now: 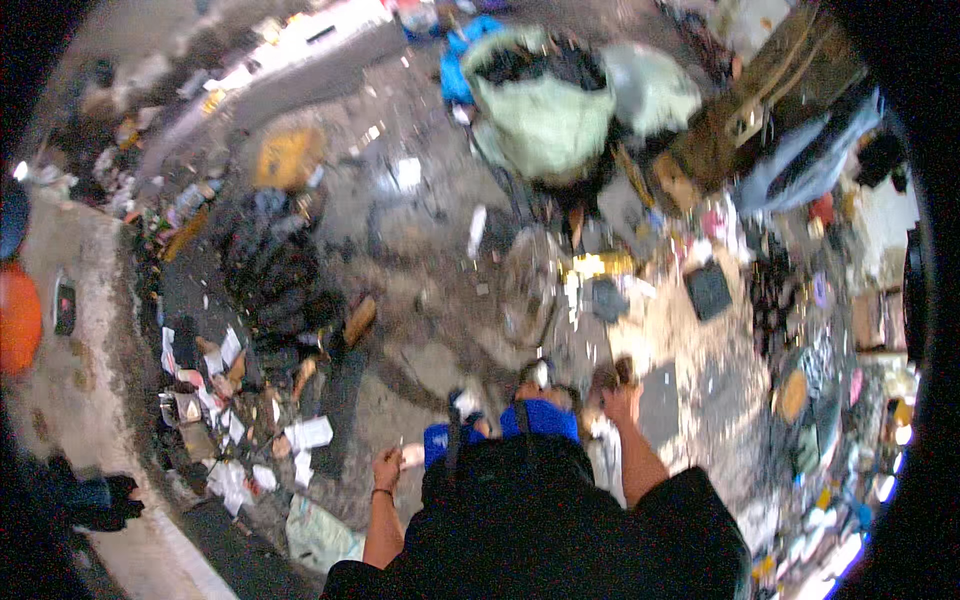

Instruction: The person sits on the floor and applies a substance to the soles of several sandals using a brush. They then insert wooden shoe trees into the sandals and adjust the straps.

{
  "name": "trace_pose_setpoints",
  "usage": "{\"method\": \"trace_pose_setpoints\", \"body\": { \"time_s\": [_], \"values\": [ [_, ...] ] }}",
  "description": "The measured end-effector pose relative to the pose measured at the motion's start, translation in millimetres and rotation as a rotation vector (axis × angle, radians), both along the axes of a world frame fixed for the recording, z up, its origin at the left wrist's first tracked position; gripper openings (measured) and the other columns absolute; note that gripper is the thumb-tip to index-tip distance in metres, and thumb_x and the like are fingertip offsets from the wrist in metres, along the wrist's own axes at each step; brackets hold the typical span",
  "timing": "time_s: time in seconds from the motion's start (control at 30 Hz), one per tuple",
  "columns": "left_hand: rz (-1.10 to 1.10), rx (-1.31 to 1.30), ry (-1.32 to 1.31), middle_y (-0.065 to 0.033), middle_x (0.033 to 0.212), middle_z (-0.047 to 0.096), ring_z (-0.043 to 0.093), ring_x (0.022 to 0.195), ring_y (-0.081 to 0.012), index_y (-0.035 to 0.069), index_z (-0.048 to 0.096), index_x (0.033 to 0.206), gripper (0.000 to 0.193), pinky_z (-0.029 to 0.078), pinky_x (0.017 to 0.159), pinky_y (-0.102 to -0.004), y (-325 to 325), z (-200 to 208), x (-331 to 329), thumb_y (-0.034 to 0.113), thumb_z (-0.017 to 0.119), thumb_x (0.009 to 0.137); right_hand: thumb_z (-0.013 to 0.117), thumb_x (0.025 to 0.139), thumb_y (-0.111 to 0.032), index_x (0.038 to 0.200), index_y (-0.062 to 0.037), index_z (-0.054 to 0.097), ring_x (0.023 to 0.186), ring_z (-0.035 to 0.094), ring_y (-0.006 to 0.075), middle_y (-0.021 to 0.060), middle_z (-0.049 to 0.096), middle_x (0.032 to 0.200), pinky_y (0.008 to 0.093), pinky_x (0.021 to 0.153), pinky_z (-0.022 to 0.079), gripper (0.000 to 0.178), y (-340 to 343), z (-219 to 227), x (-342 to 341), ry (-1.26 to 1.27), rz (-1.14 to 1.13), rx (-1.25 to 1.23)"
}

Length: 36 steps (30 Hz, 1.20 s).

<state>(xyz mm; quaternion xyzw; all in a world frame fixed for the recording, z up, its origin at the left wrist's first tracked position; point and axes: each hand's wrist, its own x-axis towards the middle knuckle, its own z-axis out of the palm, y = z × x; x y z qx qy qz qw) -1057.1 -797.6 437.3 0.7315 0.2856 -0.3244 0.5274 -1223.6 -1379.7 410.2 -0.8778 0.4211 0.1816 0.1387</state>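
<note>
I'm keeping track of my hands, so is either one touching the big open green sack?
No, your left hand and right hand are both lower in the view, apart from the green sack near the top.

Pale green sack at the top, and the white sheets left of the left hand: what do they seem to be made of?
The pale green sack looks like woven plastic or cloth, dull in finish: its sides bulge softly, though blur hides any weave. The white sheets look like matt paper or thin card, being flat and straight-edged.
</note>
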Motion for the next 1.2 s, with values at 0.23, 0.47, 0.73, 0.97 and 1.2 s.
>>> {"method": "trace_pose_setpoints", "body": {
  "time_s": [0.23,0.47,0.73,0.97,1.2],
  "values": [
    [0.06,0.13,0.126,-0.0067,0.104,0.066,0.063,0.086,-0.0156,0.002,0.059,0.125,0.035,0.054,0.067,-0.0303,92,39,-47,0.019,0.064,0.095,0.07,0.085,-0.044,0.11,0.011,0.062,0.11,0.054,0.048,0.0371,0.045,0.124,0.0502,0.092,0.049,0.061,25,-3,96,0.026,-0.31,0.046],
    [-0.007,-0.001,0.348,-0.0055,0.075,0.06,0.056,0.061,-0.0176,0.005,0.062,0.092,0.02,0.047,0.053,-0.0304,165,65,-84,0.025,0.063,0.094,0.071,0.085,-0.034,0.113,0.0009,0.066,0.132,0.038,0.0428,0.0285,0.036,0.141,0.0482,0.107,0.039,0.045,-10,-199,102,0.186,-0.198,-0.03],
    [-0.465,0.387,0.346,-0.0042,0.068,0.055,0.052,0.054,-0.0163,0.006,0.061,0.086,0.02,0.043,0.047,-0.0326,-27,-88,70,0.024,0.062,0.094,0.06,0.083,-0.027,0.114,-0.0081,0.072,0.129,0.04,0.035,0.0147,0.047,0.136,0.0507,0.11,0.032,0.038,-80,-443,70,0.4,0.022,-0.244],
    [-0.971,0.24,0.181,-0.004,0.067,0.054,0.052,0.053,-0.0161,0.005,0.061,0.088,0.02,0.043,0.046,-0.0326,-238,-205,233,0.024,0.062,0.094,0.059,0.09,-0.026,0.12,-0.0045,0.057,0.1,0.062,0.0283,0.0153,0.06,0.113,0.0431,0.08,0.051,0.037,-68,-448,87,0.133,-0.579,0.074],
    [-1.326,-0.045,0.234,-0.0037,0.067,0.054,0.051,0.052,-0.0159,0.005,0.062,0.09,0.019,0.042,0.046,-0.0326,-427,-214,258,0.023,0.061,0.095,0.064,0.079,-0.015,0.112,0.002,0.053,0.095,0.063,0.0419,0.0245,0.054,0.104,0.0471,0.073,0.057,0.038,129,-238,71,-0.378,-0.933,0.289]
  ]
}}
